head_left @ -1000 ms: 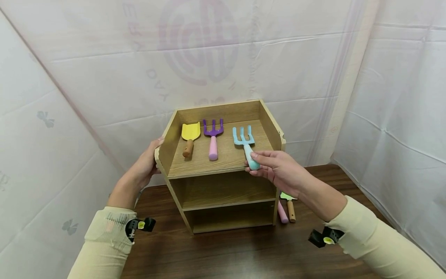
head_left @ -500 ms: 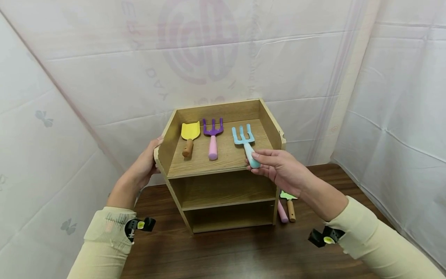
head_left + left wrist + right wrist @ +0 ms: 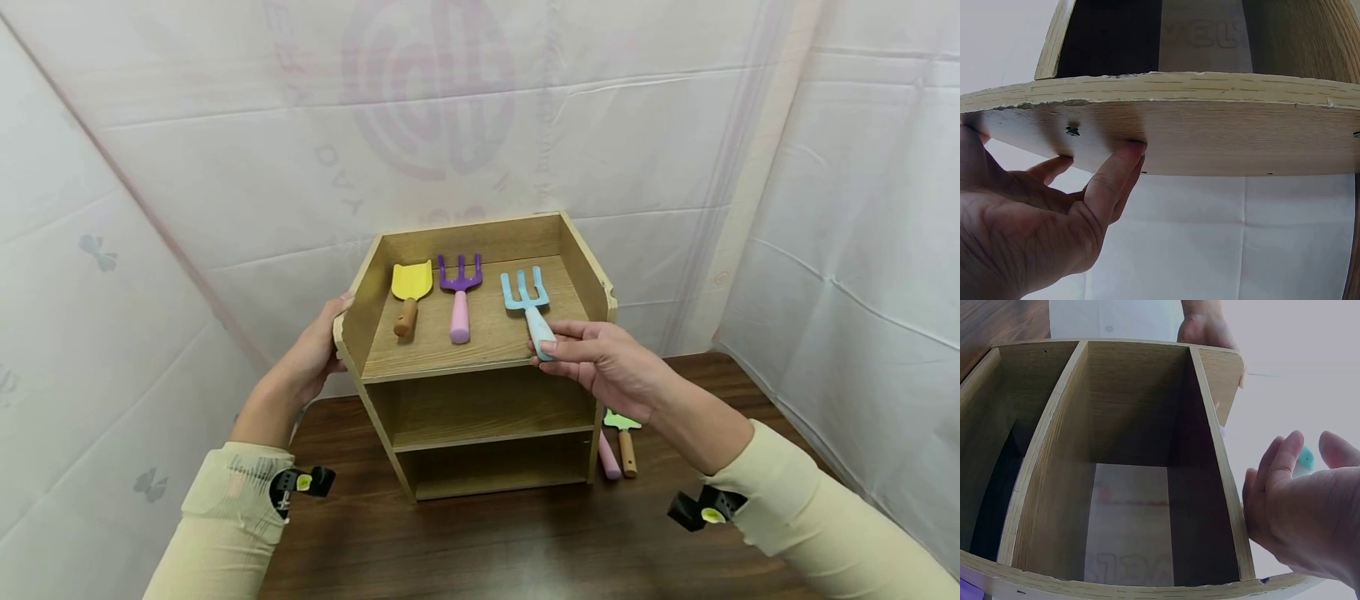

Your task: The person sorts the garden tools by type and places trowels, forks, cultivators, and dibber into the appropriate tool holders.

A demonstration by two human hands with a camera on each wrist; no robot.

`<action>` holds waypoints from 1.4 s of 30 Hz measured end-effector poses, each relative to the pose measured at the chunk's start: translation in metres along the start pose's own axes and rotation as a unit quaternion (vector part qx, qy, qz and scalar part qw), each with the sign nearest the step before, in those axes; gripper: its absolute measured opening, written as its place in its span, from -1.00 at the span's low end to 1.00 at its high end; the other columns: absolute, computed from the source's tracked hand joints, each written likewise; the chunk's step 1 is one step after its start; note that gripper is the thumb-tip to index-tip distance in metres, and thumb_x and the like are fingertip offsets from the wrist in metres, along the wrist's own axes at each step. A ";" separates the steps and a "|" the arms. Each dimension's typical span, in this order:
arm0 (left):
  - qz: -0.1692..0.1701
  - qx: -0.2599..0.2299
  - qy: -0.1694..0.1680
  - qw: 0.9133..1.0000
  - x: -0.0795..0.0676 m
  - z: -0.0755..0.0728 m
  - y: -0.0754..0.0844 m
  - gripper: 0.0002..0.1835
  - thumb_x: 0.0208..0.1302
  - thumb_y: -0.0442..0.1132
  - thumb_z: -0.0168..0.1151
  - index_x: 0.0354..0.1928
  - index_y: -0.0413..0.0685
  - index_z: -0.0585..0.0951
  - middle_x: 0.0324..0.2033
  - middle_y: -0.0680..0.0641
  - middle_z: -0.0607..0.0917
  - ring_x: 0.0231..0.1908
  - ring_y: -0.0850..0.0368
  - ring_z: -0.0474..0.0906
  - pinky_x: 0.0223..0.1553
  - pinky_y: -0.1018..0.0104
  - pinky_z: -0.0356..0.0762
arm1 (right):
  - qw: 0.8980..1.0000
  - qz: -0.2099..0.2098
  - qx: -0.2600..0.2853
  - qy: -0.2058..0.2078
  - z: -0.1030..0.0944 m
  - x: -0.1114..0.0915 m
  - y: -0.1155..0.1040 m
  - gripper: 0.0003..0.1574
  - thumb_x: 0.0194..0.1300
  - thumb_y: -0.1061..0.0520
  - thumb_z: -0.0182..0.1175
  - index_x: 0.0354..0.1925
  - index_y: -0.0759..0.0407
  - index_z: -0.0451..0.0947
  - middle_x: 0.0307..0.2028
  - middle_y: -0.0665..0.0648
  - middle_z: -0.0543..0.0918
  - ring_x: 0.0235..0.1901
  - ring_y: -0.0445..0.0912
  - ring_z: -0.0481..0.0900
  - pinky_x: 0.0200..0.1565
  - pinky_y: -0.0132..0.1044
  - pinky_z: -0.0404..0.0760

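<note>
My left hand [image 3: 309, 352] is at the left side of a small wooden shelf unit [image 3: 480, 372]. In the left wrist view, fingertips [image 3: 1127, 147] of that hand press on the outer face of the side panel. The right hand [image 3: 600, 360] pinches the handle end of a light blue hand fork [image 3: 531, 307] between thumb and fingers, its tines over the top shelf. Left of this fork, a purple hand fork [image 3: 460, 300] with a pink handle and a yellow toy shovel [image 3: 411, 292] with a wooden handle lie side by side on the top shelf.
Right of the unit, on the dark wooden table [image 3: 480, 550], lie a light green tool [image 3: 626, 442] with a wooden handle and a pink handle [image 3: 609, 457], partly hidden by the unit. White sheeting [image 3: 637, 150] hangs behind and at both sides.
The right thumb has shifted lower on the light blue fork's handle, and the fork has moved very slightly. The left hand and the shelf unit have stayed put.
</note>
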State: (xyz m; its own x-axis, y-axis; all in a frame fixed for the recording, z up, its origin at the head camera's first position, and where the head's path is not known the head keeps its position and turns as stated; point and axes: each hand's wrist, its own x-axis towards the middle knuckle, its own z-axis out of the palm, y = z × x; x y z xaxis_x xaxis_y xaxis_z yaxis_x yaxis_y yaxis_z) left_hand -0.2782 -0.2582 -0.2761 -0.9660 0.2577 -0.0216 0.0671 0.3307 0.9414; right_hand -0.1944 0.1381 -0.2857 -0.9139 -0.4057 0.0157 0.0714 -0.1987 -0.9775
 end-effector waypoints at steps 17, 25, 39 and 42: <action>0.004 -0.001 0.002 1.000 -0.001 0.002 0.001 -0.21 0.58 0.41 -0.32 0.70 0.28 0.07 -0.02 0.03 0.55 -0.15 0.25 0.61 -0.19 0.35 0.65 | 1.000 -0.002 0.011 0.005 -0.001 -0.001 -0.002 -0.30 0.61 0.28 0.09 0.53 0.57 0.14 0.07 0.08 0.70 0.00 -0.21 0.75 0.14 -0.47 0.69; 0.001 -0.006 0.005 1.000 -0.002 0.002 0.001 -0.22 0.59 0.39 -0.31 0.70 0.28 0.07 -0.05 0.06 0.58 -0.17 0.26 0.62 -0.19 0.35 0.65 | 1.000 -0.002 0.012 0.009 0.001 -0.001 0.000 -0.32 0.60 0.28 0.10 0.50 0.56 0.18 0.02 0.06 0.68 -0.07 -0.24 0.74 0.09 -0.48 0.71; 0.001 -0.006 0.006 1.000 -0.003 0.002 0.002 -0.23 0.60 0.38 -0.32 0.70 0.29 0.06 -0.07 0.06 0.59 -0.19 0.26 0.64 -0.21 0.35 0.66 | 0.999 0.003 0.026 0.024 0.004 0.003 -0.002 -0.50 0.65 0.22 0.08 0.35 0.52 0.27 -0.13 0.07 0.68 -0.20 -0.25 0.72 -0.05 -0.51 0.72; 0.000 -0.007 0.007 1.000 -0.003 0.002 0.001 -0.23 0.59 0.38 -0.32 0.70 0.29 0.07 -0.05 0.04 0.57 -0.18 0.25 0.63 -0.20 0.34 0.66 | 0.999 0.005 0.024 0.026 0.004 0.004 -0.002 -0.58 0.67 0.20 0.07 0.28 0.48 0.30 -0.20 0.05 0.70 -0.23 -0.26 0.71 -0.09 -0.52 0.72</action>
State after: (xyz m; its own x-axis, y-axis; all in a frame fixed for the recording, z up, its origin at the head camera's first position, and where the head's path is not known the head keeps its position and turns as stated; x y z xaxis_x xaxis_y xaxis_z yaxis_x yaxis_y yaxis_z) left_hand -0.2748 -0.2568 -0.2754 -0.9692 0.2457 -0.0168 0.0644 0.3186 0.9457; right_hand -0.1969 0.1335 -0.2833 -0.9323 -0.3617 -0.0052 0.0980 -0.2385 -0.9662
